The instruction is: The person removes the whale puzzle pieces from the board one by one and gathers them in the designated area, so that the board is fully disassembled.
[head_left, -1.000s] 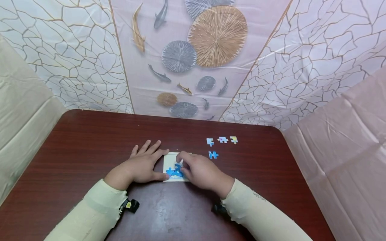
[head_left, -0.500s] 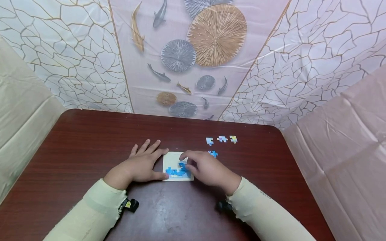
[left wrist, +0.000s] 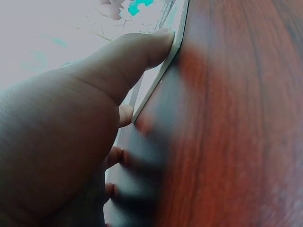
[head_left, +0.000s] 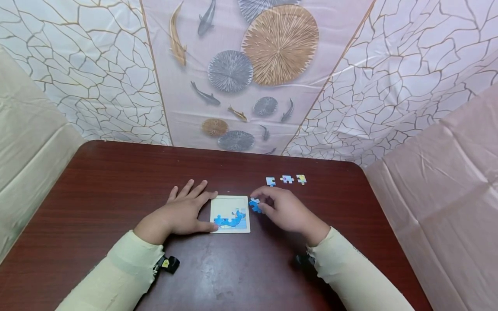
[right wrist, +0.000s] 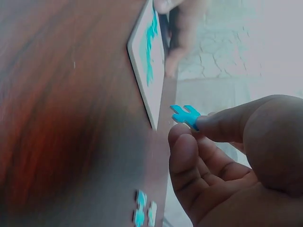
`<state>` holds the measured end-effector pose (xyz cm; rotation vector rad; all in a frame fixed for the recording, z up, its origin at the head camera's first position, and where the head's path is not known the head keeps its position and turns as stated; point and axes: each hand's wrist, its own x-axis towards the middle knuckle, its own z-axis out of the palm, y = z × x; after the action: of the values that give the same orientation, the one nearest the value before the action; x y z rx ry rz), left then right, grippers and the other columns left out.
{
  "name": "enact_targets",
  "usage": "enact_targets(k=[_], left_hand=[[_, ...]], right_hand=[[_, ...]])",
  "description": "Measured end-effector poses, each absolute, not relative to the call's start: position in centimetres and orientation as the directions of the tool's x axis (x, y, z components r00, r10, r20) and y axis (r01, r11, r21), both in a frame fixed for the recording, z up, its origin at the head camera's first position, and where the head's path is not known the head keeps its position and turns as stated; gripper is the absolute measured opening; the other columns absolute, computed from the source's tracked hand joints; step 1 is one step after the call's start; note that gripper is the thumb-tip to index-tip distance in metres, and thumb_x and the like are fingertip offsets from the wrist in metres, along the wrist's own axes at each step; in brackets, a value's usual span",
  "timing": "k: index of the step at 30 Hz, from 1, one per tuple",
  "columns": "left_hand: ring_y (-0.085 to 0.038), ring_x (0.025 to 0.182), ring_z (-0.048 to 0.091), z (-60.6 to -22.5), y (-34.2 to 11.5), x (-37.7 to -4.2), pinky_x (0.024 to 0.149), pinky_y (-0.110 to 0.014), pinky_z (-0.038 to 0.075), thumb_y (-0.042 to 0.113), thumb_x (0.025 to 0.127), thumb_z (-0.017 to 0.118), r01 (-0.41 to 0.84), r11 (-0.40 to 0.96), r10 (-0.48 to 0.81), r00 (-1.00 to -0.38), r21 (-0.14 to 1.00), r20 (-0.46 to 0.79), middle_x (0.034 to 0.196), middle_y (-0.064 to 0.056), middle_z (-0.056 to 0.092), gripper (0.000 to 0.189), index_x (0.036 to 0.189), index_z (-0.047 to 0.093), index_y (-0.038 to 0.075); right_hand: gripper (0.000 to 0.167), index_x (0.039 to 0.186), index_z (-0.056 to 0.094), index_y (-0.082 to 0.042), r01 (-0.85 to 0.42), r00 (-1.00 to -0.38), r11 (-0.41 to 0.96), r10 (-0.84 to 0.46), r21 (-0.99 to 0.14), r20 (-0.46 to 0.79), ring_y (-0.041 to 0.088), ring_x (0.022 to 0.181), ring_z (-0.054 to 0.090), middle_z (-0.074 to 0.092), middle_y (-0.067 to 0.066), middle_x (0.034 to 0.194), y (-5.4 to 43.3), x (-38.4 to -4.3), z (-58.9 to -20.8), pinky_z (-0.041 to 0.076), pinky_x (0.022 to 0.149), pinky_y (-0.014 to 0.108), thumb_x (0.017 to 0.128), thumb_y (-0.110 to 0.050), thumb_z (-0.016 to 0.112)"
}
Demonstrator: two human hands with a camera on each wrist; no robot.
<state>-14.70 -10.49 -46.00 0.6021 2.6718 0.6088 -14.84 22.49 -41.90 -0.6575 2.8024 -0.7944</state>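
Note:
A shallow square puzzle board lies on the table, with joined blue jigsaw pieces along its bottom and lower right. My left hand lies spread beside it, thumb on the lower left corner and index fingertip at the upper left corner. Just off the board's right edge, my right hand pinches a blue jigsaw piece between thumb and fingers. In the right wrist view this blue piece shows its knobs pointing away from the fingertips, above the tabletop.
Behind the right hand, several loose jigsaw pieces lie on the dark red wooden table. Some of them also show low in the right wrist view. Patterned cloth hangs behind the table, and plain cloth walls stand at both sides.
My right hand has moved right, off the board, with the blue jigsaw piece in its fingers, uncovering the board's right side. My left hand has stayed in place.

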Motion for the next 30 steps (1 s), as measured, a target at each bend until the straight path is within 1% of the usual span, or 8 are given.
enact_targets(k=[4, 9, 11, 16, 20, 25, 30], left_hand=[[-0.050, 0.176, 0.001, -46.0, -10.5, -14.7, 0.132, -0.084, 0.002, 0.074, 0.093, 0.080, 0.327, 0.817, 0.470, -0.854, 0.475, -0.223, 0.191, -0.011, 0.014, 0.101, 0.176, 0.042, 0.033], [-0.050, 0.176, 0.001, -46.1, -10.5, -14.7, 0.132, -0.084, 0.002, 0.075, 0.093, 0.080, 0.328, 0.819, 0.471, -0.853, 0.472, -0.226, 0.191, -0.010, 0.013, 0.101, 0.176, 0.041, 0.033], [-0.050, 0.176, 0.001, -46.1, -10.5, -14.8, 0.132, -0.084, 0.002, 0.075, 0.093, 0.080, 0.327, 0.819, 0.471, -0.852, 0.471, -0.227, 0.191, -0.010, 0.013, 0.101, 0.176, 0.041, 0.034], [-0.050, 0.176, 0.001, -46.1, -10.5, -14.8, 0.132, -0.084, 0.002, 0.076, 0.093, 0.079, 0.329, 0.820, 0.473, -0.850, 0.469, -0.230, 0.191, -0.010, 0.013, 0.101, 0.176, 0.041, 0.034], [-0.050, 0.176, 0.001, -46.0, -10.5, -14.8, 0.132, -0.084, 0.002, 0.075, 0.093, 0.079, 0.328, 0.818, 0.473, -0.851, 0.471, -0.229, 0.191, -0.011, 0.014, 0.100, 0.176, 0.041, 0.033], [-0.050, 0.176, 0.001, -46.0, -10.5, -14.7, 0.132, -0.084, 0.002, 0.075, 0.093, 0.080, 0.325, 0.819, 0.472, -0.850, 0.473, -0.234, 0.191, -0.010, 0.013, 0.101, 0.176, 0.041, 0.033], [-0.050, 0.176, 0.001, -46.0, -10.5, -14.8, 0.132, -0.084, 0.002, 0.075, 0.093, 0.080, 0.324, 0.819, 0.471, -0.851, 0.473, -0.232, 0.191, -0.010, 0.013, 0.101, 0.176, 0.041, 0.033]], right_hand=[[0.028, 0.134, 0.076, -0.026, -0.335, -0.908, 0.771, -0.417, -0.541, -0.033, 0.013, 0.084, 0.063, 0.068, -0.009, 0.096, 24.0, -15.2, -41.7, 0.056, 0.076, 0.032, 0.108, -0.015, 0.076], [0.030, 0.136, 0.075, -0.024, -0.296, -0.928, 0.784, -0.372, -0.546, -0.031, 0.014, 0.078, 0.063, 0.068, -0.005, 0.094, 25.8, -15.8, -41.6, 0.056, 0.071, 0.033, 0.108, -0.013, 0.075], [0.030, 0.135, 0.075, -0.024, -0.279, -0.936, 0.795, -0.349, -0.540, -0.031, 0.014, 0.075, 0.063, 0.067, -0.004, 0.091, 26.6, -16.1, -41.6, 0.055, 0.069, 0.033, 0.108, -0.012, 0.074], [0.029, 0.136, 0.074, -0.023, -0.231, -0.954, 0.812, -0.297, -0.536, -0.038, 0.015, 0.074, 0.063, 0.068, -0.003, 0.088, 28.3, -16.6, -41.8, 0.055, 0.072, 0.035, 0.108, -0.011, 0.073], [0.027, 0.136, 0.073, -0.022, -0.184, -0.963, 0.815, -0.261, -0.549, -0.064, 0.017, 0.077, 0.065, 0.072, 0.000, 0.090, 29.5, -17.0, -41.9, 0.056, 0.072, 0.037, 0.111, -0.013, 0.070], [0.027, 0.137, 0.072, -0.017, -0.122, -0.971, 0.811, -0.218, -0.572, -0.102, 0.019, 0.081, 0.067, 0.071, 0.005, 0.094, 30.9, -17.4, -42.1, 0.056, 0.072, 0.037, 0.111, -0.011, 0.068], [0.026, 0.136, 0.072, -0.014, -0.086, -0.972, 0.819, -0.195, -0.567, -0.133, 0.020, 0.080, 0.068, 0.070, 0.006, 0.095, 31.8, -17.7, -42.5, 0.056, 0.073, 0.038, 0.110, -0.010, 0.068]])
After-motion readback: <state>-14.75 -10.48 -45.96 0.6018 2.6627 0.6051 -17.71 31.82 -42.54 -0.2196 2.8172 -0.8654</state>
